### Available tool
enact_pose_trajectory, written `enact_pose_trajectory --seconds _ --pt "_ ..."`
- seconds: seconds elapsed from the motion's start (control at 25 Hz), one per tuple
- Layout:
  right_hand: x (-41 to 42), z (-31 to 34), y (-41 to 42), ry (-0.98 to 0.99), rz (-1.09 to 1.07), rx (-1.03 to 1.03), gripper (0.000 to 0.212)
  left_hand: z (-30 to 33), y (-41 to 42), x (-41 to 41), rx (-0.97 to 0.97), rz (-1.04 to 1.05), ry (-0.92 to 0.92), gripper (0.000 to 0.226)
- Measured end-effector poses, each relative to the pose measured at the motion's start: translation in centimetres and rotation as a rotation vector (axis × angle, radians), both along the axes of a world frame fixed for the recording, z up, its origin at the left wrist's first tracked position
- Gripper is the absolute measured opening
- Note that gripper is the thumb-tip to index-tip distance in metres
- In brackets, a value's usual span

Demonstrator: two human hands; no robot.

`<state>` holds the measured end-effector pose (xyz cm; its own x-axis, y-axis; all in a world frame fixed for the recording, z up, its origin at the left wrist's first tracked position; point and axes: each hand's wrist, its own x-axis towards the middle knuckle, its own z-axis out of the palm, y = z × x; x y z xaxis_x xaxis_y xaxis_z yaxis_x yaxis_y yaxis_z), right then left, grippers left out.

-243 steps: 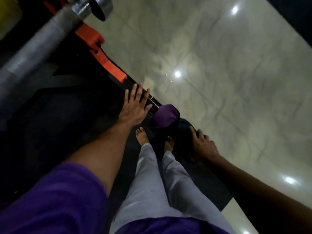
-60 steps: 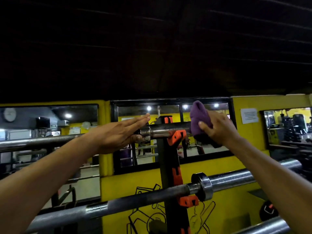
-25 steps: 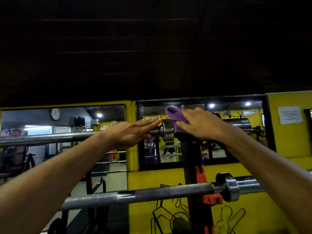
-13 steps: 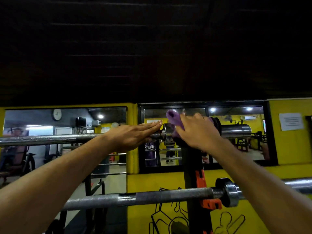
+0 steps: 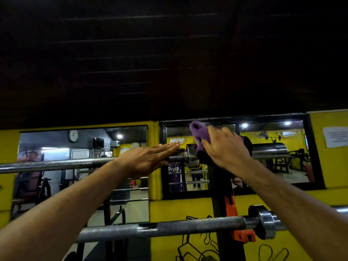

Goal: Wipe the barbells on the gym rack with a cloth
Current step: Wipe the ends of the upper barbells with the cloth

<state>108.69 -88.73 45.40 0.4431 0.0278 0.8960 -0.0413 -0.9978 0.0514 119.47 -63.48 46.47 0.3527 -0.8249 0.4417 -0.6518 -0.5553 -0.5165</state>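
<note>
This is a gym: steel barbells [image 5: 169, 229] lie across a black rack upright [image 5: 221, 204] with orange hooks [image 5: 243, 236], yellow walls [image 5: 329, 204] carry mirrors [image 5: 82, 166], a wall clock [image 5: 73, 136], and what seems to be exercise equipment [image 5: 282, 161] reflected dimly behind.

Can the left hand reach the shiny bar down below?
Probably yes. The left hand lies flat on the top barbell, holding nothing, and the lower barbell sits bare below it, with only open space between them.
</note>
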Motion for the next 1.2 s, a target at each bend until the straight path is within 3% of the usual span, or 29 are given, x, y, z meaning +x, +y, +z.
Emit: enact_pose_trajectory --seconds 0.12,0.2,0.32,0.4,0.48,0.6,0.68,0.8,0.84,0.92,1.0,1.08,1.12,1.2 --pt "1.1 1.1 3.0 -0.073 0.164 0.051 0.039 -0.1 1.0 0.4 -0.030 -0.028 -0.009 0.065" --pt "3.1 1.6 3.8 0.125 0.173 0.044 0.039 -0.4 2.0 0.5 -0.105 -0.014 -0.031 0.064" --pt "4.0 5.3 3.4 0.545 0.275 0.295 0.034 -1.0 2.8 0.2 -0.164 -0.010 -0.071 0.063" --pt "3.6 6.8 3.6 0.681 0.329 0.310 0.029 -1.1 2.7 0.0 -0.158 -0.015 -0.066 0.066" --pt "3.5 5.6 3.7 0.565 0.340 0.213 0.023 -0.9 2.7 0.2 -0.161 -0.017 -0.068 0.067" --pt "3.3 -1.2 3.7 0.090 0.128 -0.093 0.059 -1.0 2.7 0.1 -0.161 0.009 -0.047 0.065" --pt "4.1 -0.9 3.9 0.122 0.096 -0.082 0.066 -1.0 2.6 0.0 -0.146 0.028 -0.039 0.066" --pt "4.1 4.9 5.5 0.562 0.212 0.178 0.044 -0.9 2.6 -0.6 -0.134 0.072 -0.035 0.067" --pt "4.4 5.8 6.0 0.600 0.183 0.206 0.039 -0.9 2.7 -0.6 -0.125 0.084 -0.024 0.066" --pt "4.4 4.6 6.3 0.490 0.150 0.189 0.041 -0.8 3.3 -0.6 -0.124 0.089 -0.024 0.066" --pt "3.8 -0.2 6.1 0.088 0.078 0.055 0.053 -0.8 4.0 -0.4 -0.155 0.104 -0.038 0.066" --pt "3.8 -4.3 5.9 -0.125 0.015 -0.089 0.065 -1.2 4.2 -0.1 -0.182 0.107 -0.040 0.066" --pt "4.2 -4.4 5.8 -0.146 0.014 -0.116 0.065 -1.3 4.1 -0.2 -0.186 0.109 -0.044 0.066" --pt "4.2 -1.6 6.4 0.020 0.049 -0.025 0.059 -1.3 4.0 0.0 -0.184 0.109 -0.053 0.067"
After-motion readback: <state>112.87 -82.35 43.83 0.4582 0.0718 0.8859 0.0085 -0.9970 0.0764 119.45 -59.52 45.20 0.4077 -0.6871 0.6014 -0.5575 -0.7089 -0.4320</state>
